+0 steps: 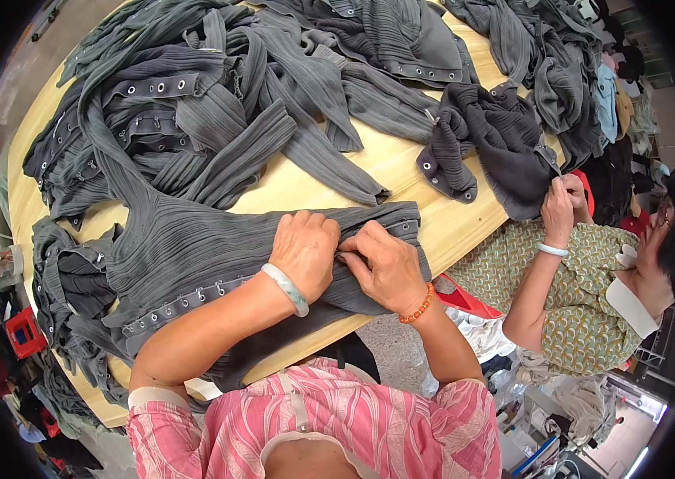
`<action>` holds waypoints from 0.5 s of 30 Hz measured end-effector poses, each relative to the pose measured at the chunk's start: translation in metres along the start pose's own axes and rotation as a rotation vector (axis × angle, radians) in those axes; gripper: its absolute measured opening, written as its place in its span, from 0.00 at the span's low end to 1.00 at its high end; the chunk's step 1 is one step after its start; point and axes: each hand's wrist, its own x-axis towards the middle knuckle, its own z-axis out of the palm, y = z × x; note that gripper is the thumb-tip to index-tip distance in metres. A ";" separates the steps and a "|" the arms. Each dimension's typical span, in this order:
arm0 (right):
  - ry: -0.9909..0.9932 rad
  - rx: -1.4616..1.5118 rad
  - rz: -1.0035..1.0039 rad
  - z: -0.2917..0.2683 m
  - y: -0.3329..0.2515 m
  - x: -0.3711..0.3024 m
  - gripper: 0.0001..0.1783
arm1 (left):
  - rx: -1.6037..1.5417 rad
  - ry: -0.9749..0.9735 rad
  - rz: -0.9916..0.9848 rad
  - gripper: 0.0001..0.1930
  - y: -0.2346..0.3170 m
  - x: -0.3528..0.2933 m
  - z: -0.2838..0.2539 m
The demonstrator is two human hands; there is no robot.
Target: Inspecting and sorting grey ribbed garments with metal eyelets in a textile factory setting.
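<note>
A dark grey ribbed knit garment (194, 239) lies spread along the near side of the table in front of me. A row of small metal hooks and eyelets runs along its front strip (202, 297). My left hand (304, 249) is closed on the strip, its fingertips partly hidden in the cloth. Just to its right, my right hand (392, 270) pinches the same strip between thumb and fingers, near the garment's right end. The fastener between the two hands is hidden. The hands are almost touching.
Heaps of similar grey garments (250, 88) cover the far side of the wooden table (457, 227). At the right, a co-worker's hands (561, 203) hold a darker garment (505, 152) at the table edge. A red plastic stool (26, 332) stands at the left.
</note>
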 end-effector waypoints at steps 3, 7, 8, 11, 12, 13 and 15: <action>0.012 0.014 0.013 0.001 0.000 0.001 0.06 | -0.100 -0.020 -0.052 0.05 -0.002 0.001 0.001; 0.007 0.028 0.117 0.003 -0.004 -0.001 0.05 | -0.180 -0.025 -0.073 0.03 -0.003 0.002 -0.001; -0.014 0.033 0.181 0.004 -0.005 -0.002 0.06 | -0.212 -0.026 -0.074 0.03 -0.004 0.003 -0.002; -0.044 0.023 0.256 0.002 -0.005 0.000 0.07 | -0.286 -0.086 -0.110 0.02 -0.007 0.008 -0.006; -0.041 0.025 0.261 0.001 -0.003 0.001 0.07 | -0.330 -0.143 -0.146 0.03 -0.007 0.009 -0.007; -0.073 0.050 0.280 -0.001 -0.001 0.002 0.07 | -0.329 -0.147 -0.144 0.03 -0.007 0.009 -0.007; -0.116 0.074 0.275 -0.004 0.001 0.004 0.09 | -0.347 -0.138 -0.133 0.03 -0.007 0.007 -0.009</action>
